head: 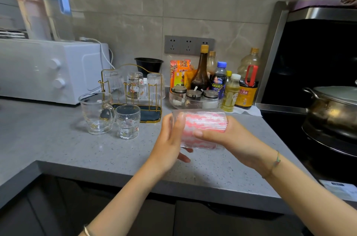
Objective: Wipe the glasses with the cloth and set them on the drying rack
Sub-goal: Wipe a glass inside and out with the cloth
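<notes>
A ribbed glass (pixel 204 120) lies sideways in the air over the grey counter (pixel 58 148), held between both hands, with a pink and white cloth (pixel 195 137) showing through its wall. My left hand (pixel 170 143) grips its left end, thumb on top and fingers underneath. My right hand (pixel 229 139) wraps round its right part, thumb across the front. The gold wire drying rack (pixel 150 115) stands behind on the left with three glasses upside down on it (pixel 135 85). A clear mug (pixel 96 114) and a small patterned glass (pixel 127 121) stand upright in front of the rack.
A white oven (pixel 48 69) with jugs on top is at the back left. Sauce bottles (pixel 218 79) and a condiment bowl (pixel 193 100) crowd the back wall. A steel pot (pixel 334 108) sits on the stove at the right. The counter's front edge runs just below my hands.
</notes>
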Tool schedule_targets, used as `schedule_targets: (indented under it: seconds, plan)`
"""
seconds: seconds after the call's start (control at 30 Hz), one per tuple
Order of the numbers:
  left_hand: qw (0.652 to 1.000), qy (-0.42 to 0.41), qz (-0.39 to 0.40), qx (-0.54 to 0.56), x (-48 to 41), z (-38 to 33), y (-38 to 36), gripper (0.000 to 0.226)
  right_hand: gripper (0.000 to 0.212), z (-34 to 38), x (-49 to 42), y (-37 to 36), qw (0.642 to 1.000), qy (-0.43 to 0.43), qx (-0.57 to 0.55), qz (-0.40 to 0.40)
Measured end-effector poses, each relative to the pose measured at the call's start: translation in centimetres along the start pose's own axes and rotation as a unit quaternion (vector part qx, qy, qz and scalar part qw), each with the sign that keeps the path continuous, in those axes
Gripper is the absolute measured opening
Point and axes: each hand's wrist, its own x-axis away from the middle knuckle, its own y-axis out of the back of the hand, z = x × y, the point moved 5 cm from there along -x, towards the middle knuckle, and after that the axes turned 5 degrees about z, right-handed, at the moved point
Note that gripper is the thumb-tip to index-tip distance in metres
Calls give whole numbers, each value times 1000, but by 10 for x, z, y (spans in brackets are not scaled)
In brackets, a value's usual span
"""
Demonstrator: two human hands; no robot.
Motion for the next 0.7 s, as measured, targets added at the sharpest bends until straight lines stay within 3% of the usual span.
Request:
schedule_targets:
  seconds: [0.1, 0.27, 0.47, 0.7]
  plan:
    - [994, 91, 11, 57, -2, 9, 1, 70, 29, -4, 3, 0, 999, 4, 35, -15]
    - [981, 150, 27, 124, -1, 16, 7, 58, 22, -1, 7, -7, 990, 16, 140, -3]
    - [991, 89, -40, 90, -3, 18, 13, 50, 30, -8, 2, -3, 995, -37, 93, 29]
    - [997, -76, -24, -23, -1, 2, 11, 44, 51, -14, 1, 2, 994, -57, -35, 87]
